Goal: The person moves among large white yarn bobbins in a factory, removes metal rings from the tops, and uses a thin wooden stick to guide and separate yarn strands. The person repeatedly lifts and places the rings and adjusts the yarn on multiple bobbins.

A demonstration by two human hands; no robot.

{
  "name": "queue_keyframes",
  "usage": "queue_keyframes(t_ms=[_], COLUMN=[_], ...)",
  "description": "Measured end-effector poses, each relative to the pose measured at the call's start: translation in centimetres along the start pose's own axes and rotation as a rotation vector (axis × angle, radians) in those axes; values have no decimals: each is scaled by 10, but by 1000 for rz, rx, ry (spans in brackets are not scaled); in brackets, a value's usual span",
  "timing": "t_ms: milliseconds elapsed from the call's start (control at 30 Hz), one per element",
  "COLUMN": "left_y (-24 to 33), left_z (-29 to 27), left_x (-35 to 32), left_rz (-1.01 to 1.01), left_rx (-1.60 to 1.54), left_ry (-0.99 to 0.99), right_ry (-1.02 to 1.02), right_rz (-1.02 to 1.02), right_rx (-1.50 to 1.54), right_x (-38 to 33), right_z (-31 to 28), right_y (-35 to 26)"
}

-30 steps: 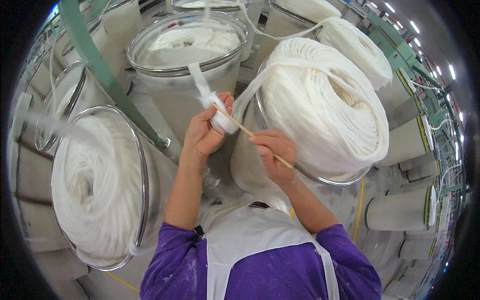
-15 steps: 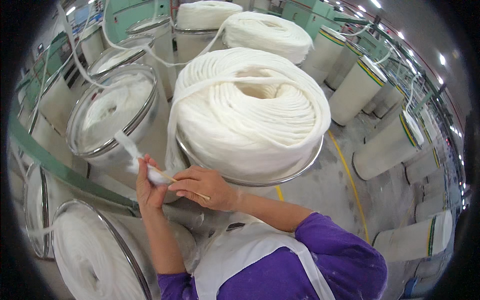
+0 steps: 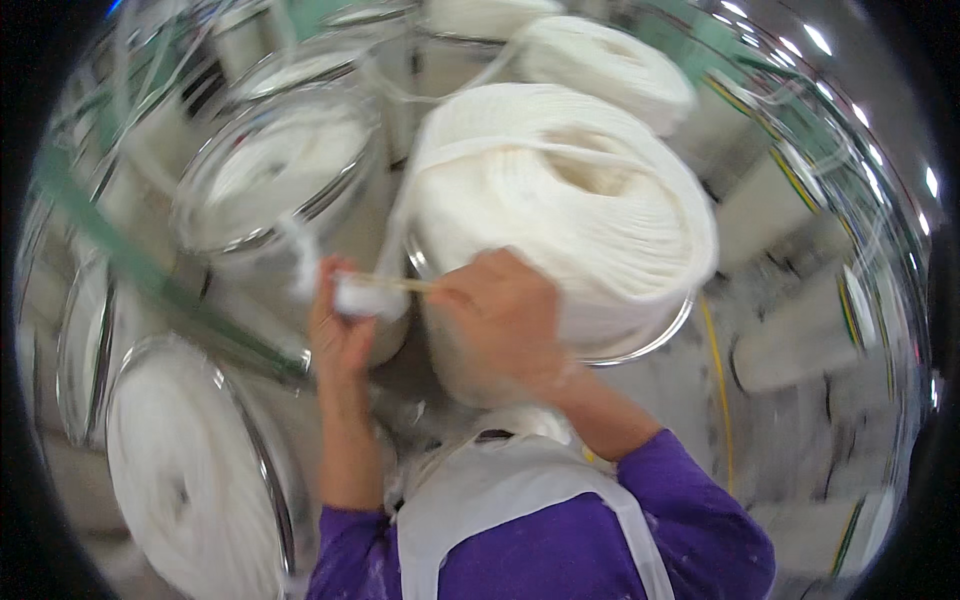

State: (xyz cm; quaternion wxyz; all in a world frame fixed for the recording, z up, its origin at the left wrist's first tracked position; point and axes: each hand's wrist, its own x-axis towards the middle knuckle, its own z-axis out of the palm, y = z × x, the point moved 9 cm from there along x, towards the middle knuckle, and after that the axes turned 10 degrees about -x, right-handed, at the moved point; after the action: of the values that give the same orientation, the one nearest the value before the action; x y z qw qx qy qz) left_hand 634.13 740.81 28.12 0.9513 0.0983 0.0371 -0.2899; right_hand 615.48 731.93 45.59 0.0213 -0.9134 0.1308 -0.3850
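My left hand point(image 3: 342, 338) is closed around the end of a white fibre strand point(image 3: 362, 298), a loose tuft of it trailing up over the fingers. A thin wooden stick point(image 3: 393, 284) runs from my right hand point(image 3: 505, 310) to that fibre, where its tip meets or enters the strand; which of the two is blurred. The right fingers are wrapped round the stick's other end. Just beyond my right hand, a large thick coil of white sliver point(image 3: 560, 225) is heaped above the rim of its can.
An open metal-rimmed can point(image 3: 275, 170) of sliver stands beyond my left hand, another can point(image 3: 180, 480) at lower left. A green rail point(image 3: 170, 290) slants past my left forearm. Pale cans with striped bands point(image 3: 805, 330) line the right side, past a yellow floor line point(image 3: 718, 390).
My right hand has drawn away to the right from the left one, still gripping the stick, which now lies more level. The whole view has shifted and blurred.
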Motion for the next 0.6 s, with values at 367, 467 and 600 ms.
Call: queue_keyframes(t_ms=[367,467,600], left_y=[-10,-8,-4], left_z=[16,14,19], left_x=[5,4,-1], left_rz=[-92,-124,-102], left_rx=[-250,-325,-419], left_ry=[-107,-81,-127], right_ry=[-27,-180,-7], right_rz=[14,123,-90], right_rx=[154,144,108], right_x=[11,10,11], right_z=[9,24,6], right_y=[-16,-6,-22])
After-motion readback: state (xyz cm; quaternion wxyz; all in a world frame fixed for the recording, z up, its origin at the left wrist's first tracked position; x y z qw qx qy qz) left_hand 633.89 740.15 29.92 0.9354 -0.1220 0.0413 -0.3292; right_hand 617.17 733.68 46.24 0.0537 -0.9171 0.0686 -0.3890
